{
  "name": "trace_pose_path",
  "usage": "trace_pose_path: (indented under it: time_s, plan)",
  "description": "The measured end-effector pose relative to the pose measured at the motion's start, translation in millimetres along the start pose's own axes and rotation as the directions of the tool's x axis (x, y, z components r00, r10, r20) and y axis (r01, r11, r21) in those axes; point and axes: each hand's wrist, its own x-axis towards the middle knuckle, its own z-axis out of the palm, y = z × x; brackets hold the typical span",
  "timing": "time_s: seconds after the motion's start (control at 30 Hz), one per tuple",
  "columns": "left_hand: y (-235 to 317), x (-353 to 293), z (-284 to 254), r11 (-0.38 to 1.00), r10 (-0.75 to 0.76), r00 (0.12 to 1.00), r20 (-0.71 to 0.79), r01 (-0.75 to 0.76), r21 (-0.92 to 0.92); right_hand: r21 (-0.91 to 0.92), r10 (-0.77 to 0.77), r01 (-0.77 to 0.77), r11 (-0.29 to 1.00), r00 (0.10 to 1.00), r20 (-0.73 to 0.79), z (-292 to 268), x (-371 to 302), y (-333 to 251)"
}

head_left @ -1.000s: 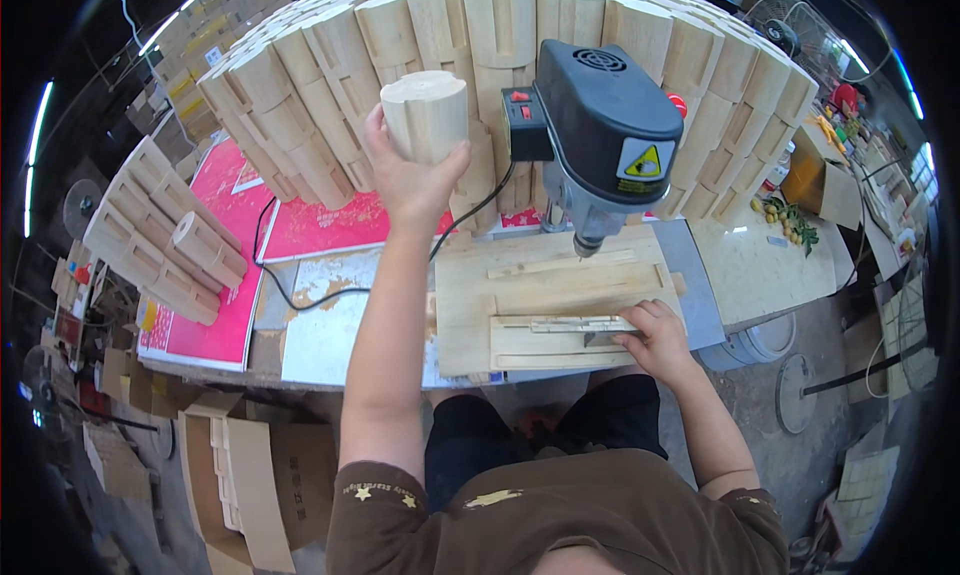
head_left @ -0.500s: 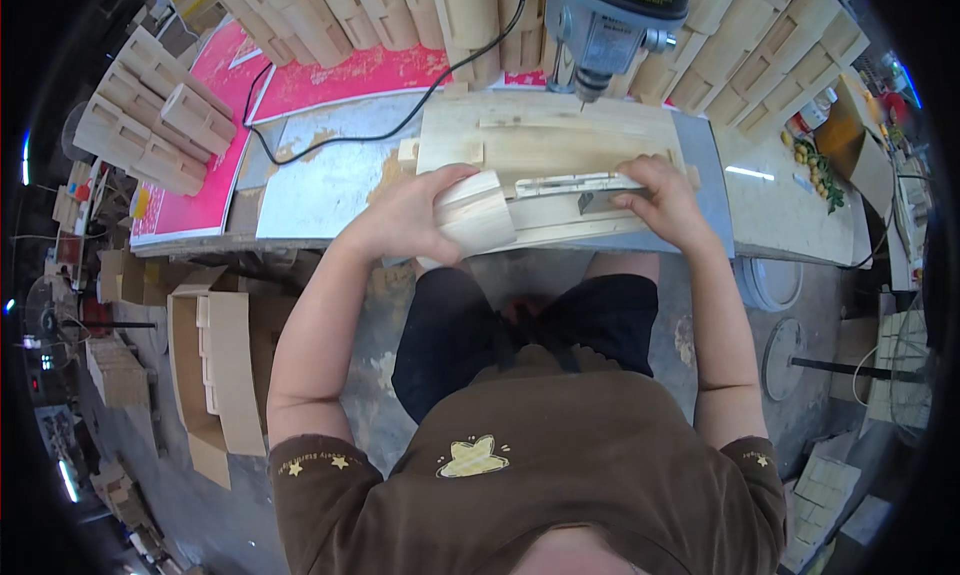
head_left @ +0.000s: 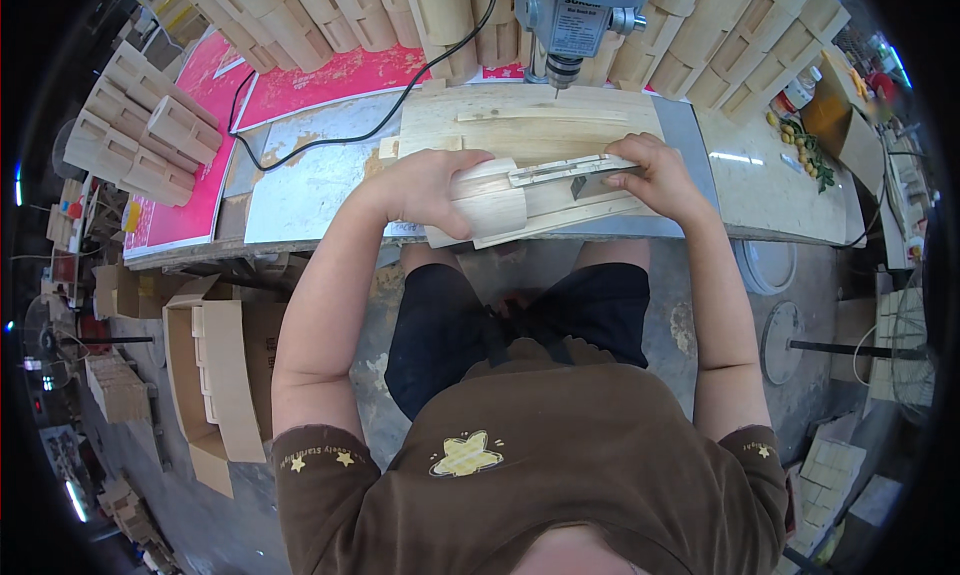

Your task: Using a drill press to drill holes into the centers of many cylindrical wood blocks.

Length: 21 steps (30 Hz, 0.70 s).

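Note:
My left hand (head_left: 430, 190) is wrapped around a pale rounded wooden block (head_left: 497, 208) at the near side of the bench. My right hand (head_left: 660, 178) pinches the right end of a narrow pale strip (head_left: 565, 169) between thumb and fingers. The strip's left end rests at the block's upper side. A small dark grey plate (head_left: 592, 185) hangs beneath the strip, close to my right thumb. Under both hands lies a wooden board (head_left: 535, 108) with rails, and a long light rail (head_left: 560, 223) runs along its near side.
A bench drill (head_left: 565, 35) stands behind the board, its bit pointing down. A black cable (head_left: 375, 130) loops across the bench from it. Stacked wooden cylinders (head_left: 300, 20) line the back, with more (head_left: 140, 135) at far left. An opened cardboard box (head_left: 215, 375) sits on the floor at left.
The wooden block has turned and shifted toward the strip with my left hand. The strip now tilts more, and its left end meets the block. The whole view has shifted slightly.

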Motion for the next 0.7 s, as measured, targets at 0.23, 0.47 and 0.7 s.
trace_pose_path:
  time_s: [0.23, 0.47, 0.7]
  plan:
    - [-5, 2, 25, 0.947, 0.139, 0.904, -0.404, -0.241, -0.212, -0.064, 0.010, -0.011, 0.998, 1.000, -0.026, 1, -4, -5]
    - [8, 57, 85, 0.458, -0.171, 0.478, -0.861, -0.736, -0.499, -0.045, -0.052, 0.051, 0.998, 0.998, -0.031, 12, 1, -9]
    - [3, 53, 109, 0.741, -0.311, 0.218, -0.925, -0.554, -0.380, -0.122, -0.021, 0.004, 0.993, 0.990, -0.142, 12, -7, -8]
